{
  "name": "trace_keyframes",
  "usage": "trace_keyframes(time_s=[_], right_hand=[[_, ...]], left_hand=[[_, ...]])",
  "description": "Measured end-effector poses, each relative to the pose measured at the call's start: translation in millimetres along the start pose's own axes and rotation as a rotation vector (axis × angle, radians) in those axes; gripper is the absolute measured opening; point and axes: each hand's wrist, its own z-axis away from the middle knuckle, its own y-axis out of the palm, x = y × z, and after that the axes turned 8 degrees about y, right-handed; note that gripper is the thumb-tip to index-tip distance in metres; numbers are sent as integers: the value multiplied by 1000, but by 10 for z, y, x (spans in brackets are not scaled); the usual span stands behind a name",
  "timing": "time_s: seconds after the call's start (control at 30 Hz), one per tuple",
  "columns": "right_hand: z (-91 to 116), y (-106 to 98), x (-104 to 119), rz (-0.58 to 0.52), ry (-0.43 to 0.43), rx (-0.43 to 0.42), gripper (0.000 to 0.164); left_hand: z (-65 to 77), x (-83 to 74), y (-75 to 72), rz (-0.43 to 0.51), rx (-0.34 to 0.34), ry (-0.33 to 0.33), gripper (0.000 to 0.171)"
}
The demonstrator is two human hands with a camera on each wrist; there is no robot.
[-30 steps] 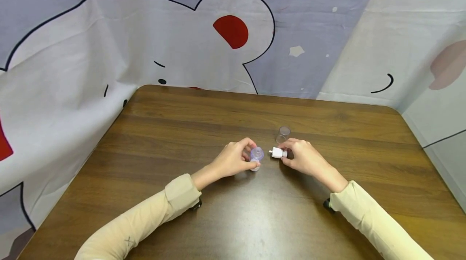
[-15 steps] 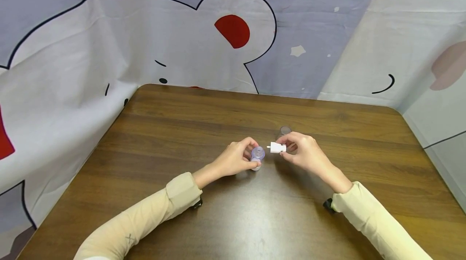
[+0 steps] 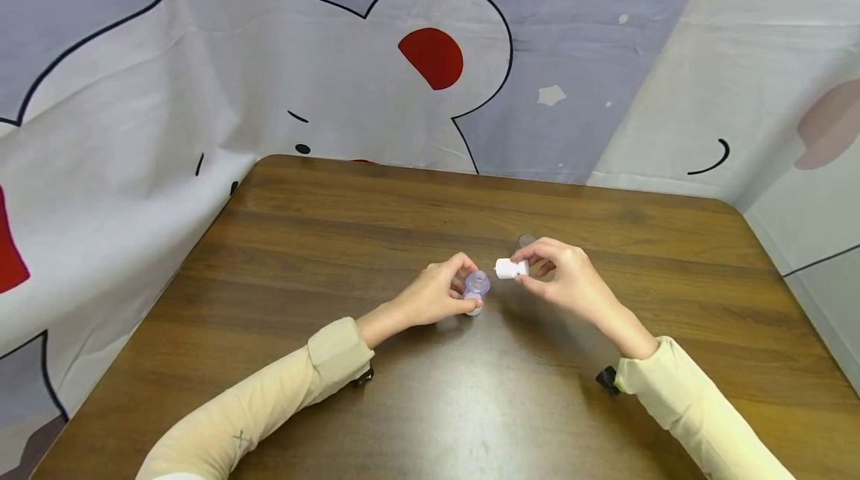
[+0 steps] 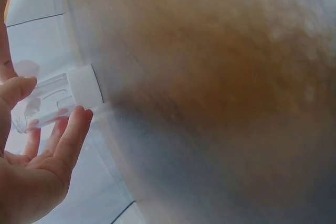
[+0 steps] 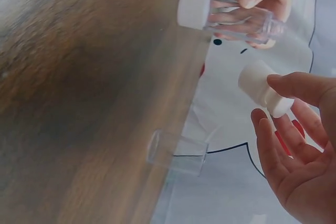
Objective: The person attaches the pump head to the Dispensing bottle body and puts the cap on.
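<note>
My left hand (image 3: 433, 293) grips a small clear bottle (image 3: 476, 284) with a white base, standing upright with its neck uncovered. In the left wrist view, thumb and fingers lie along the clear wall of the bottle (image 4: 47, 98), above its white base. Just right of the bottle's mouth, my right hand (image 3: 571, 280) pinches a white pump head (image 3: 508, 269) between thumb and fingertips. The pump head is held sideways, apart from the bottle. The right wrist view shows the white pump head (image 5: 256, 84) against the thumb, with the other fingers spread below.
A clear cap (image 3: 526, 240) stands on the brown wooden table (image 3: 363, 204) behind the right hand, partly hidden by it in the head view. The whole clear cap (image 5: 178, 152) shows in the right wrist view. A printed curtain (image 3: 302, 69) hangs behind the table.
My right hand has lifted the pump head up from near the table and slightly left, turning it a little. The left hand and bottle have stayed nearly in place.
</note>
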Motion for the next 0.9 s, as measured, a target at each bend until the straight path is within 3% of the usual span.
trace_keyframes(time_s=[0.53, 0.9], right_hand=[[-41, -86, 177, -116, -11, -11, 28], [-90, -74, 332, -175, -104, -28, 29]], left_hand=[[-20, 8, -8, -8, 21, -7, 40], [-16, 47, 15, -9, 19, 17, 40]])
